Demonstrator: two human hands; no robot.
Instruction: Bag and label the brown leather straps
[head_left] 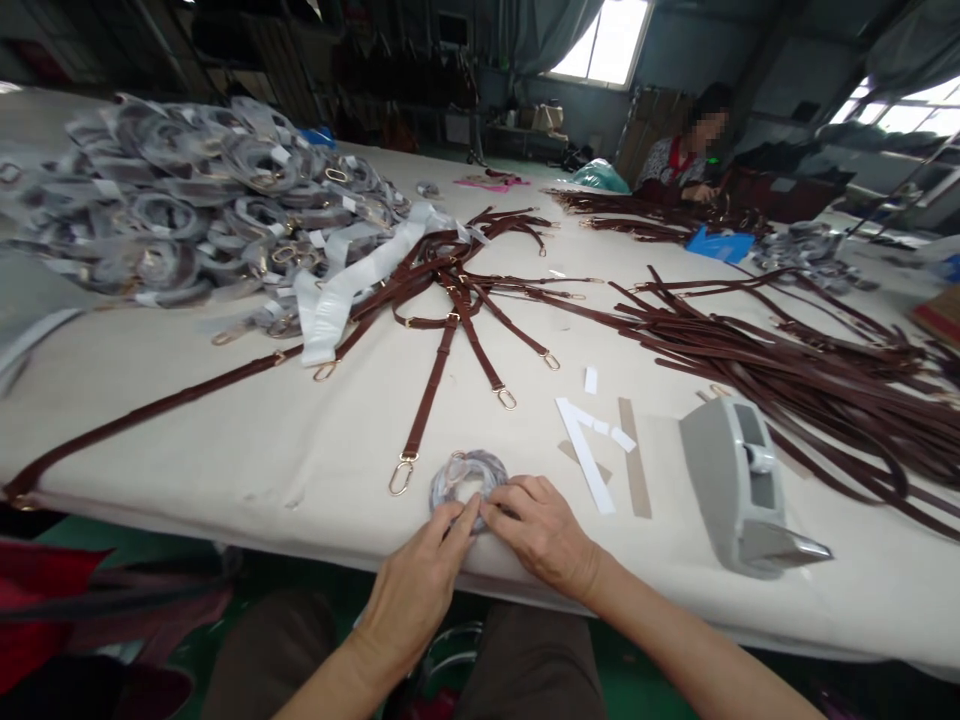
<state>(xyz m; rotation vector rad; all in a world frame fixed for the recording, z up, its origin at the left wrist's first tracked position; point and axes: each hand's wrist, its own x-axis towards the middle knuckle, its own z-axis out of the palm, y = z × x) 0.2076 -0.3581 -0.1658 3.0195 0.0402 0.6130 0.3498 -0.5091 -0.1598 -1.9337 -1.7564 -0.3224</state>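
Note:
Both my hands meet at the table's near edge over a small coiled strap wrapped in clear plastic [466, 478]. My left hand [420, 580] pinches its near side, fingers pressed together. My right hand [541, 532] rests against it from the right, fingertips pinching the same wrap. Just beyond the coil lie brown leather straps with gold clasps [439, 375], fanned out across the cream table [225, 440].
A grey tape dispenser [742, 490] stands to the right, with white and tan paper strips [592, 445] beside it. A heap of bagged coiled straps [195, 200] fills the far left. A thick bundle of brown straps [787, 370] lies at right. Another person [690, 150] sits at the far side.

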